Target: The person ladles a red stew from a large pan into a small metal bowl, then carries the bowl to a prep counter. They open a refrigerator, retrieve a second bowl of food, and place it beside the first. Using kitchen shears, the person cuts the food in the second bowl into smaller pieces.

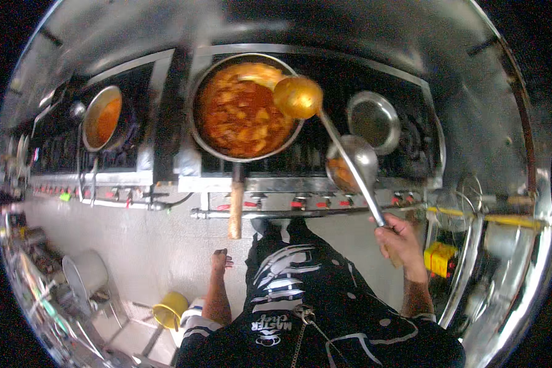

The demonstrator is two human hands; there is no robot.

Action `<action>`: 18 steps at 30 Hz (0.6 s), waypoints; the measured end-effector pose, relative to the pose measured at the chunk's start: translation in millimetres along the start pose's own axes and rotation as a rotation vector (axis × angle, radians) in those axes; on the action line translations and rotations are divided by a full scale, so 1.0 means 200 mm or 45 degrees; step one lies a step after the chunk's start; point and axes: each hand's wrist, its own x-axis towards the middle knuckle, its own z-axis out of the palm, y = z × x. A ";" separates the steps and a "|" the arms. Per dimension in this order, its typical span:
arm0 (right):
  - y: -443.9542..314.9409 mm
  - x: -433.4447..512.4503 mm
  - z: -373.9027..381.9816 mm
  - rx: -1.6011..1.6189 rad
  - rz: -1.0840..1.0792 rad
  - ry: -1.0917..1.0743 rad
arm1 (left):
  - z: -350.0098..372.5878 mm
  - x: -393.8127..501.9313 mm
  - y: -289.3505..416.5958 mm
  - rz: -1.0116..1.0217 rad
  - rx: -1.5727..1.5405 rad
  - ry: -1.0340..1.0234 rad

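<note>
My right hand (400,241) grips the handle of a long metal ladle (349,158) near its lower end. The ladle's bowl (299,97), coated in orange sauce, hangs over the right rim of a large frying pan (202,148). Chunks of food in red-orange sauce (246,112) fill this pan, blurred in places. Its wooden handle (235,207) sticks out toward me past the stove's front edge. Low beside my body, my left hand (221,260) holds nothing, its fingers loosely curled and slightly apart, away from the pan handle.
Under the ladle's shaft sits a metal vessel (367,158) with reddish food. Behind it is a round metal pan (395,124). A smaller pan of orange sauce (103,122) occupies the left stove. Burner knobs (299,202) line the front; a yellow bucket (171,309) stands on the floor.
</note>
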 end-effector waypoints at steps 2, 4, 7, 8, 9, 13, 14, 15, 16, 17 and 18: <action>-0.01 0.12 0.12 -0.149 -0.017 -0.112 | 0.01 -0.04 -0.04 -0.005 0.011 0.043; -0.02 0.21 0.20 -0.293 -0.084 -0.204 | 0.01 -0.08 -0.08 -0.069 -0.040 0.079; -0.05 0.29 0.27 -0.568 -0.048 -0.261 | 0.02 -0.14 -0.17 -0.101 -0.108 0.132; -0.06 0.31 0.29 -0.569 -0.130 -0.296 | 0.01 -0.16 -0.21 -0.126 -0.111 0.136; -0.07 0.33 0.30 -0.644 -0.134 -0.278 | 0.01 -0.18 -0.25 -0.187 -0.089 0.156; -0.12 0.38 0.36 -0.740 -0.138 -0.243 | -0.02 -0.22 -0.36 -0.287 -0.116 0.141; -0.12 0.38 0.36 -0.741 -0.135 -0.232 | -0.03 -0.22 -0.38 -0.250 -0.149 0.123; -0.13 0.37 0.36 -0.807 -0.117 -0.226 | -0.04 -0.22 -0.38 -0.243 -0.154 0.123; -0.13 0.36 0.36 -0.874 -0.102 -0.214 | -0.04 -0.21 -0.38 -0.277 -0.128 0.147; -0.12 0.34 0.35 -0.942 -0.070 -0.207 | -0.04 -0.20 -0.36 -0.207 -0.166 0.140; -0.12 0.34 0.34 -0.966 -0.119 -0.189 | -0.04 -0.19 -0.34 -0.182 -0.173 0.160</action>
